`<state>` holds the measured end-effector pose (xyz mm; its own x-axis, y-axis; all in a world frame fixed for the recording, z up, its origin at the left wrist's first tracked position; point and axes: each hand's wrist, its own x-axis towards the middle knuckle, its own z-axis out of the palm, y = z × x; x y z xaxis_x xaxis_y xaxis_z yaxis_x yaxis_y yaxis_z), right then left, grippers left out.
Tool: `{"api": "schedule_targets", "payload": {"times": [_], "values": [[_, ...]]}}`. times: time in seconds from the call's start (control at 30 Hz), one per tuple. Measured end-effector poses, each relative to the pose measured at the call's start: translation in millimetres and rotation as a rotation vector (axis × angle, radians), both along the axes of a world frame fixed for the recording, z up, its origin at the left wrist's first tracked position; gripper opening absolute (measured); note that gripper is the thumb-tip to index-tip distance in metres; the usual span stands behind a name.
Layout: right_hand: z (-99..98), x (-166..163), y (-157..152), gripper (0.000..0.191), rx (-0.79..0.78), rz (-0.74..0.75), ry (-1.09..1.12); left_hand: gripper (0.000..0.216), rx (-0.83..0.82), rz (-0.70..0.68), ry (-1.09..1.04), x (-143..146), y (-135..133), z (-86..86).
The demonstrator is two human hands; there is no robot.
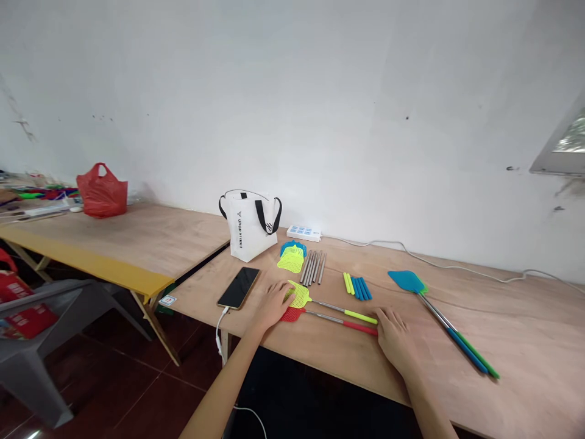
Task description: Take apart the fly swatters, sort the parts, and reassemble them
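My left hand (275, 305) lies over the left edge of a yellow fly swatter's head (299, 295) and the red fly swatter's head (292, 314), its fingers stretched out. Both swatters lie side by side on the table, steel rods and coloured grips pointing right. At the ends of the yellow grip (361, 317) and red grip (360, 328) rests my right hand (392, 332), fingers apart and flat on the wood. Behind them are loose yellow and blue swatter heads (291, 260), several steel rods (313, 268), yellow grip sleeves (348, 283) and blue sleeves (361, 289).
To the right lie a blue fly swatter (439, 317) and a green one (478, 350). A phone (239, 288) on a cable, a white bag (251, 225) and a power strip (303, 233) stand left and behind. A red bag (103, 192) sits on another table.
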<state>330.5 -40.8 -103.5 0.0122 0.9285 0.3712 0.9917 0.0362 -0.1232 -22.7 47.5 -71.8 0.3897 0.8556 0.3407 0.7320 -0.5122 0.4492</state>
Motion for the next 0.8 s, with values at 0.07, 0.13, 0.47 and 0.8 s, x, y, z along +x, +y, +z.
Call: {"api": "schedule_targets", "payload": {"times": [0.07, 0.13, 0.47, 0.8], "values": [[-0.6, 0.1, 0.2, 0.039, 0.003, 0.001, 0.007, 0.028, 0.004, -0.003, -0.003, 0.0, 0.0, 0.4], [-1.3, 0.5, 0.6, 0.039, 0.008, 0.004, 0.012, 0.028, 0.004, -0.005, -0.003, -0.1, 0.1, 0.5], [-1.1, 2.0, 1.6, 0.040, 0.014, 0.019, 0.009, 0.029, 0.003, -0.004, -0.014, -1.3, 0.9, -2.9], [0.5, -0.2, -0.1, 0.040, 0.008, 0.009, 0.009, 0.029, 0.002, 0.001, -0.010, -1.0, 0.6, -2.2]]}}
